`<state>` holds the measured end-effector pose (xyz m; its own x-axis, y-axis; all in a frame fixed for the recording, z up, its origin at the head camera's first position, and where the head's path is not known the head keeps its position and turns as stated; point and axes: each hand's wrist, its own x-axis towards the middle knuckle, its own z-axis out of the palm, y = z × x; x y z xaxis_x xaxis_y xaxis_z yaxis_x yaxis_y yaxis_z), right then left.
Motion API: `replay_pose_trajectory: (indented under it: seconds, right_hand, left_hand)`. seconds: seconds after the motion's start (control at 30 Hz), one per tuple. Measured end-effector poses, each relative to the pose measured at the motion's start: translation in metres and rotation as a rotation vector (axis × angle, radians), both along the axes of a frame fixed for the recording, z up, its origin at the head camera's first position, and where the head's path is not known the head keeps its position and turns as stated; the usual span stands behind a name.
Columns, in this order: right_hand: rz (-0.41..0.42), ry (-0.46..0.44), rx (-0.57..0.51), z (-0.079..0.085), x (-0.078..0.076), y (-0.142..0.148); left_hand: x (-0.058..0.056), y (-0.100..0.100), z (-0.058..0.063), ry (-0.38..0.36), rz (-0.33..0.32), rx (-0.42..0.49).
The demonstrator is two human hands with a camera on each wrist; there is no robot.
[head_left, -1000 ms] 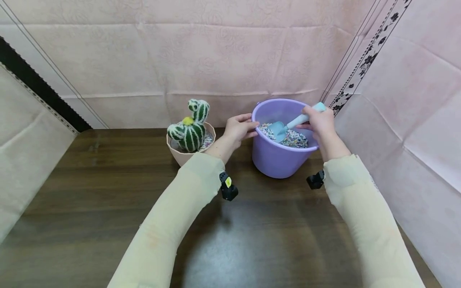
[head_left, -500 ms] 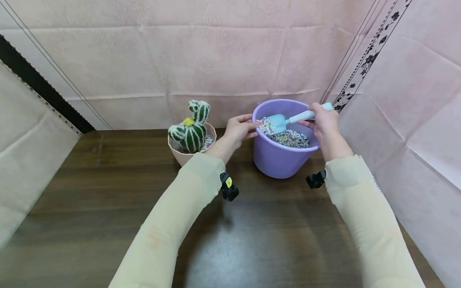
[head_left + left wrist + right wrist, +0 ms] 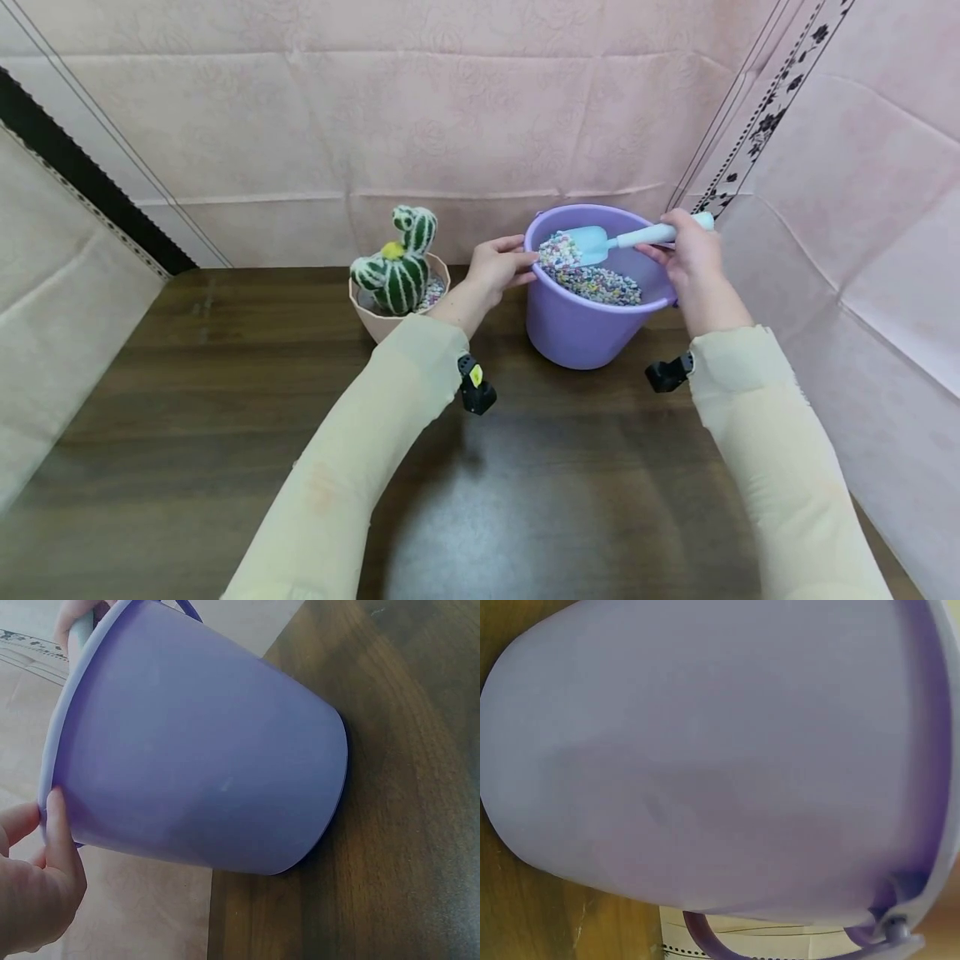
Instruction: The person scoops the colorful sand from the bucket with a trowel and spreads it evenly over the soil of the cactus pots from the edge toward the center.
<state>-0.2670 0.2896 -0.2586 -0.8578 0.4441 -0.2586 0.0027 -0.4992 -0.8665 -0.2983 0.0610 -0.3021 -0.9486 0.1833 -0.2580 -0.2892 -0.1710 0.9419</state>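
A purple bucket [image 3: 581,337] stands upright on the brown wooden surface, partly filled with small multicoloured pellets [image 3: 596,286]. My left hand [image 3: 491,271] holds its left rim; in the left wrist view the fingertips [image 3: 58,806] meet the rim and upper wall. Over the bucket, my right hand [image 3: 696,254] grips the handle of a light blue trowel [image 3: 590,244]. Its blade points left, inside the bucket's mouth, and bears a heap of pellets. The right wrist view is filled by the bucket wall [image 3: 727,750]; the right hand's fingers are mostly hidden there.
Left of the bucket, a cream pot [image 3: 377,328] holds a green-and-white knitted cactus [image 3: 401,287] with a yellow flower, and pellets around its base. Pale patterned cloth [image 3: 465,125] rises behind and on both sides. The bucket's handle [image 3: 705,937] hangs down in the right wrist view.
The trowel has risen out of the pellets with a load on its blade and levelled out. My right hand has shifted right and slightly up; the left hand has stayed at the rim.
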Motion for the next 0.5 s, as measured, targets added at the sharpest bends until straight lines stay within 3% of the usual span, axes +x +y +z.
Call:
replay_pose_trajectory:
  seconds: [0.5]
  right_hand:
    - [-0.039,-0.013,-0.101,0.005,0.01,0.015]
  left_hand:
    - [0.01,-0.005,-0.005,0.025,-0.018,0.048]
